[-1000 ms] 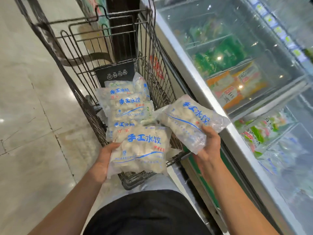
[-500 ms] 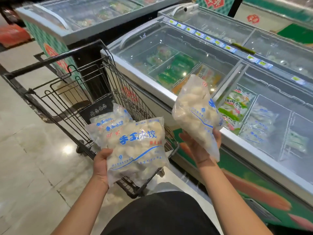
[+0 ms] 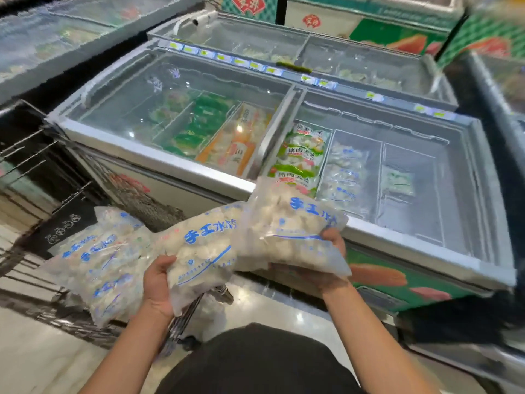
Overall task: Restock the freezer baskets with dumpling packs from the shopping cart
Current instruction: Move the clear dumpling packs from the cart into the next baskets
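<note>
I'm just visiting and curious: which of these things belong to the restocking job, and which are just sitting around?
Part of the job:
- dumpling pack held by the left hand
- dumpling pack held by the right hand
- more packs in the shopping cart
- freezer basket of matching packs

Just there:
- green packs
- orange packs
- price tags

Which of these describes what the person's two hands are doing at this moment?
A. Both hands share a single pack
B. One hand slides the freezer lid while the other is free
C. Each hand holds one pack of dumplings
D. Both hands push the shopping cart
C: the left hand holds one dumpling pack and the right hand holds a second pack, in front of the freezer.
</note>
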